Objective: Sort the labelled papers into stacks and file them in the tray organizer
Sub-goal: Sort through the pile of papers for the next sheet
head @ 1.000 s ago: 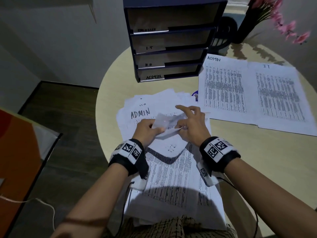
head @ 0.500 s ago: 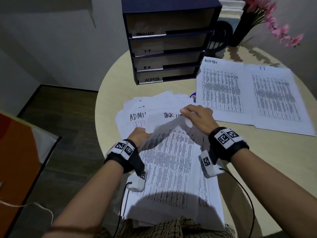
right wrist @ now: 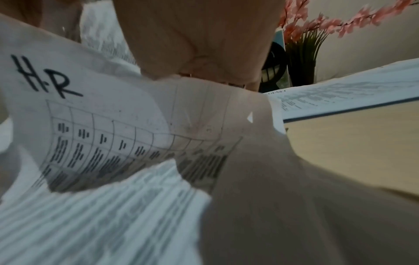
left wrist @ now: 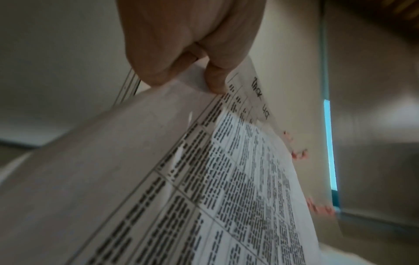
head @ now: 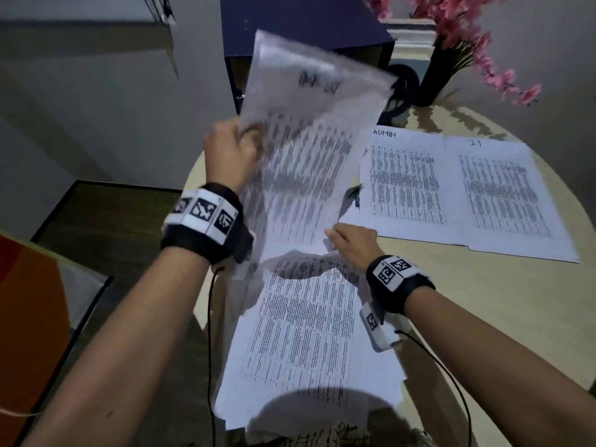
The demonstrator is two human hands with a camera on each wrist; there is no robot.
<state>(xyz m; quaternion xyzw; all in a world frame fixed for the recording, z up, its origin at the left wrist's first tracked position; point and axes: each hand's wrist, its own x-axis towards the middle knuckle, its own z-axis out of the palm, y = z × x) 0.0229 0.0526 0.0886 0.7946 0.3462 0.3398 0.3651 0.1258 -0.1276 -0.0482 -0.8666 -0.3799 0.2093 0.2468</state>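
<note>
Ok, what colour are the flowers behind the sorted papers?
Pink flowers in a dark vase; clearest in the head view.

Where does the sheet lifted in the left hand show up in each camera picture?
Head: the lifted sheet stands upper centre, pinched by the left hand.
Left wrist: it fills the lower middle, below the fingers.
Right wrist: cannot tell it apart.
Shared landmark: the pink flowers.

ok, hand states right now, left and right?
Left hand: pinching a white printed sheet, lifted off the pile.
Right hand: down on the white paper pile, gripping the top sheet marked HR.
</note>
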